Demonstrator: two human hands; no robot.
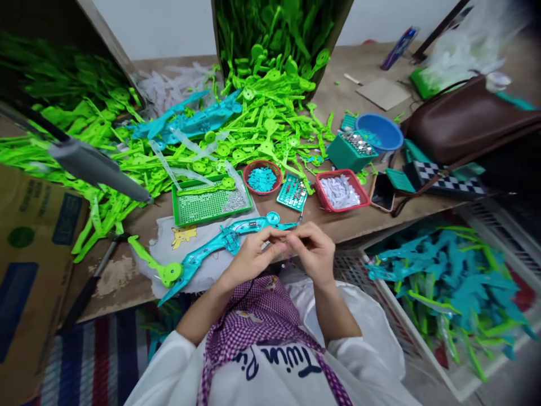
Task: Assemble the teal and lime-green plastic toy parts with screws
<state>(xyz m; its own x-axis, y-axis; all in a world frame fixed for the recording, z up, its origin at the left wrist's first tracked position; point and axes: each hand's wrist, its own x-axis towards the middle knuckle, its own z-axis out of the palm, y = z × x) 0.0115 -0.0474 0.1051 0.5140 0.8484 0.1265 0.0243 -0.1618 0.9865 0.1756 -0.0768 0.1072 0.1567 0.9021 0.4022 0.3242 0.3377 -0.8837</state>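
Note:
My left hand (256, 255) and my right hand (313, 251) meet fingertip to fingertip at the table's front edge, above the lap. Both are closed in a pinch; what lies between the fingers is too small or hidden to name. Just behind them, a long curved blue plastic piece (207, 248) lies on a pale cloth (158, 239), its right end partly covered by my left hand. A bright green plastic arm (154, 264) with a round end touches its left part. A teal tray of small metal parts (292, 192) sits right beyond my hands.
Loose green parts (270, 132) heap across the table. Nearby stand a green perforated tray (181, 211), a red basket of blue pieces (262, 179), and a red basket of white pieces (341, 190). A grey powered screwdriver (95, 166) hangs at left. A crate (459, 389) of parts stands at right.

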